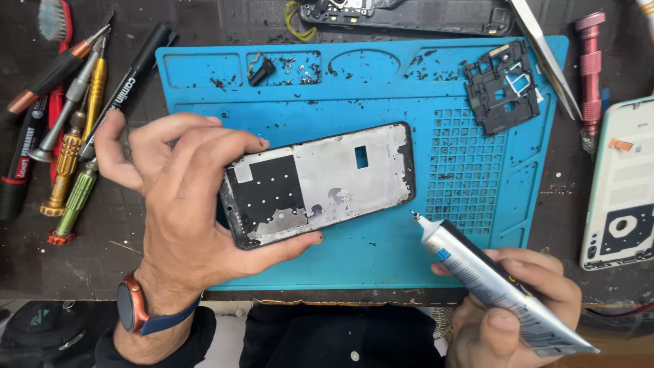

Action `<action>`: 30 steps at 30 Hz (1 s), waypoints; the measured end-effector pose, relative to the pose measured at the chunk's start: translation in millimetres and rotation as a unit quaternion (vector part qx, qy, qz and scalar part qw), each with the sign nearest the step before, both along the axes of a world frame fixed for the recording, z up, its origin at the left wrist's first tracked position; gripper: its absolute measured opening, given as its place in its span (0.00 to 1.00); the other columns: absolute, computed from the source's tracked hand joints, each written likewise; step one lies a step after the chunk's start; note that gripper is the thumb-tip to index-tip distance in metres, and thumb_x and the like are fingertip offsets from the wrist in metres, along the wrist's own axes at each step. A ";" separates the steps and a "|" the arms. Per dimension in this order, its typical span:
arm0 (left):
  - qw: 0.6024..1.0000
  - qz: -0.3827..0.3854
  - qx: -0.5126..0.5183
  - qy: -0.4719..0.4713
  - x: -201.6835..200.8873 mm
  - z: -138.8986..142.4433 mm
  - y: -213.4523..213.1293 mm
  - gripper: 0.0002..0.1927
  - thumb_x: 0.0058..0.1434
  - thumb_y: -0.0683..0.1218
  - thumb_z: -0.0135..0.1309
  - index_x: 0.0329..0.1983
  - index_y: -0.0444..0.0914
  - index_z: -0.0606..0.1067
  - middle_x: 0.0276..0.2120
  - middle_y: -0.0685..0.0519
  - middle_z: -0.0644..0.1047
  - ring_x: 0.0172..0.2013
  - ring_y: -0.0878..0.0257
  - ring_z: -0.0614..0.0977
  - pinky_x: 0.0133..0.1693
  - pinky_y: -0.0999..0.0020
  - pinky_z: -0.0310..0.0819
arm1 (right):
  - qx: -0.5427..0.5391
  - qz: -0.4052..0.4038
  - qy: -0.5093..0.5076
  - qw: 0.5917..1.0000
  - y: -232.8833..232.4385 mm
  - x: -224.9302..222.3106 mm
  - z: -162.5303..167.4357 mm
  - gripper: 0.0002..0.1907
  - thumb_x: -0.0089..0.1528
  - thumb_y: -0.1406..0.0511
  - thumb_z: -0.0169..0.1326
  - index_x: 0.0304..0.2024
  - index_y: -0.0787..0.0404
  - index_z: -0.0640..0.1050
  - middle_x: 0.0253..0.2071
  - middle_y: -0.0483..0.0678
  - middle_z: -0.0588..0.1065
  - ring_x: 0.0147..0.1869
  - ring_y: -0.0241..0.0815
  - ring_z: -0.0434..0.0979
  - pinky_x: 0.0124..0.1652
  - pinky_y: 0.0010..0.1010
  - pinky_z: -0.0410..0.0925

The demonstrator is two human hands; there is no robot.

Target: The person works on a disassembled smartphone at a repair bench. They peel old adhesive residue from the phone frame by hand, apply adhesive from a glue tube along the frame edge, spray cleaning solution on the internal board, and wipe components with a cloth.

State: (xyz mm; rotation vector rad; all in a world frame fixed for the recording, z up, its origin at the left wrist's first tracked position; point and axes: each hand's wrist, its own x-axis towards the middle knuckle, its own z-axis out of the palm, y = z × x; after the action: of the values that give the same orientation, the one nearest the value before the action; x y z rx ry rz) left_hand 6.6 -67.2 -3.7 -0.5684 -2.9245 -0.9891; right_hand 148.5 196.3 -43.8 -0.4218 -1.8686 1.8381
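My left hand (180, 197) grips a stripped phone frame (327, 180) by its left end, holding it flat above the blue work mat (354, 102). The frame's silver and black inner side faces up, with a small rectangular cutout. My right hand (507, 307) holds a silver glue tube (490, 279) at the lower right. Its thin nozzle points up-left and stops just short of the frame's lower right corner, not touching it.
A black plastic bracket (503, 87) lies on the mat's upper right, small screws (300, 67) in its top trays. Several screwdrivers (75, 143) and a black marker (129, 85) lie left. Tweezers (545, 54), a red driver (590, 68) and a white back cover (623, 184) sit right.
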 end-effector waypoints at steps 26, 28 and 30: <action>0.998 -0.041 -0.035 0.018 -5.1 -3.7 -4.1 0.41 0.36 0.68 0.75 0.49 0.42 0.77 0.51 0.53 0.72 0.58 0.48 0.66 0.62 0.40 0.41 | 0.256 0.008 -0.014 0.967 -1.1 18.2 -11.2 0.27 0.72 0.50 0.59 0.51 0.65 0.66 0.44 0.54 0.72 0.44 0.40 0.80 0.46 0.22 0.77; 0.999 -0.040 -0.032 0.010 -4.8 -3.7 -5.3 0.42 0.36 0.68 0.75 0.49 0.42 0.77 0.51 0.53 0.73 0.57 0.49 0.67 0.62 0.41 0.42 | 0.271 0.012 -0.006 0.962 -2.1 17.6 -12.1 0.26 0.71 0.51 0.59 0.51 0.65 0.66 0.43 0.53 0.71 0.43 0.40 0.80 0.45 0.22 0.78; 0.999 -0.039 -0.033 0.008 -4.8 -3.7 -6.3 0.42 0.36 0.69 0.75 0.50 0.42 0.77 0.50 0.53 0.73 0.56 0.50 0.67 0.62 0.42 0.43 | 0.282 0.003 0.001 0.959 -4.3 17.7 -13.1 0.26 0.71 0.51 0.59 0.52 0.64 0.66 0.43 0.52 0.71 0.43 0.39 0.80 0.44 0.22 0.78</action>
State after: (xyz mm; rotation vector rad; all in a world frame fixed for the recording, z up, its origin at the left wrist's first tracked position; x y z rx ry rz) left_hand 1.8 -73.5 -7.4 -0.6941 -2.9518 -0.8920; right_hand 166.2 192.0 -56.9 -0.2090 -2.2737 1.2175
